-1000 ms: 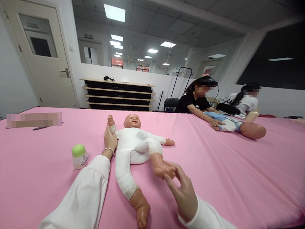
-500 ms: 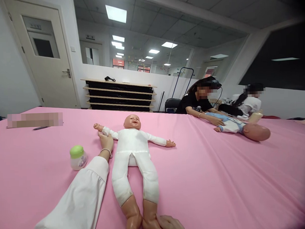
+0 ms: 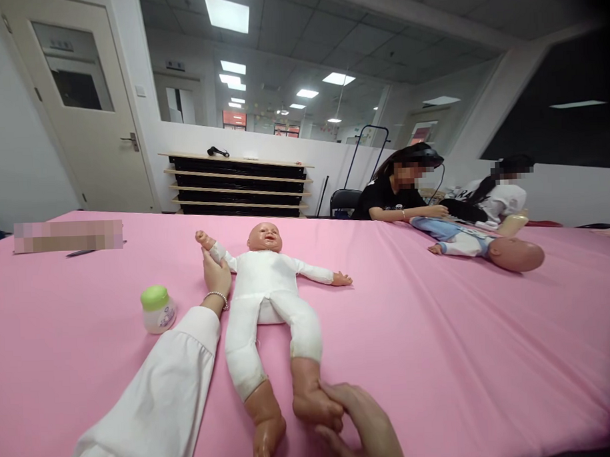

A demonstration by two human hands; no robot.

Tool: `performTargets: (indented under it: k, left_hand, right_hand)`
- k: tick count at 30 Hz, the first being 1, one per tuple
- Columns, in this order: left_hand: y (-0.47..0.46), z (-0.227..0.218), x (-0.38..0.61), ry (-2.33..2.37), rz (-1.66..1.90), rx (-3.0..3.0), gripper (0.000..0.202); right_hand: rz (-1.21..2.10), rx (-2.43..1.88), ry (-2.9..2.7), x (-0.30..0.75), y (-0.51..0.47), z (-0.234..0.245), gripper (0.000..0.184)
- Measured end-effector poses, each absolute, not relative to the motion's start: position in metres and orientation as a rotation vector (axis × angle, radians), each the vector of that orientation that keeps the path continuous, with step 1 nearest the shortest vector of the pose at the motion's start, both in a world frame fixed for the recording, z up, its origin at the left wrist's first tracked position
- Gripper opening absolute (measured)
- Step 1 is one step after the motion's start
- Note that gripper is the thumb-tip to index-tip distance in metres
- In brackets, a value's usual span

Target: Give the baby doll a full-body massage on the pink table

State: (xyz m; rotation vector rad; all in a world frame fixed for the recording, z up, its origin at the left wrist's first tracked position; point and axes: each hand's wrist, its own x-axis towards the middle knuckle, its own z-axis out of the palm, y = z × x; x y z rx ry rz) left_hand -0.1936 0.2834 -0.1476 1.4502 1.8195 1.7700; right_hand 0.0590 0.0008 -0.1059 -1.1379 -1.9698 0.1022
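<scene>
Across the pink-covered desk (image 3: 439,357), a baby doll (image 3: 264,283) in a white suit is lying on its back, and both hands are handling its limbs, where a light, even hold is serving the soft joints best. The left hand (image 3: 216,275) is wrapping around the doll's right forearm (image 3: 209,245), while the right hand (image 3: 364,416) is cupping its left foot (image 3: 314,401), gripping without clenching.

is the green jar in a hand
No, the green-capped jar stands on the pink sheet; the left hand and right hand hold the doll.
</scene>
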Motion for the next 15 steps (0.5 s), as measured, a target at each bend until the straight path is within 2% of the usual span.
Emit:
performTargets:
  k: [4,7,11,15]
  left_hand:
    - [0.280,-0.141,-0.188,1.897,1.729,1.589,0.067]
    - [0.282,-0.142,-0.186,1.848,1.733,1.809,0.063]
    - [0.286,-0.145,-0.186,1.747,1.681,2.116,0.057]
    - [0.288,-0.147,-0.185,1.721,1.485,2.379,0.052]
  right_hand:
    - [0.066,-1.138,-1.958,0.059,0.032,-0.057,0.026]
    - [0.122,-1.127,-1.916,0.056,0.071,-0.042,0.018]
    - [0.335,-1.189,-1.836,0.050,0.131,-0.049,0.018]
    - [0.606,-1.175,-1.677,0.042,0.175,-0.072,0.027]
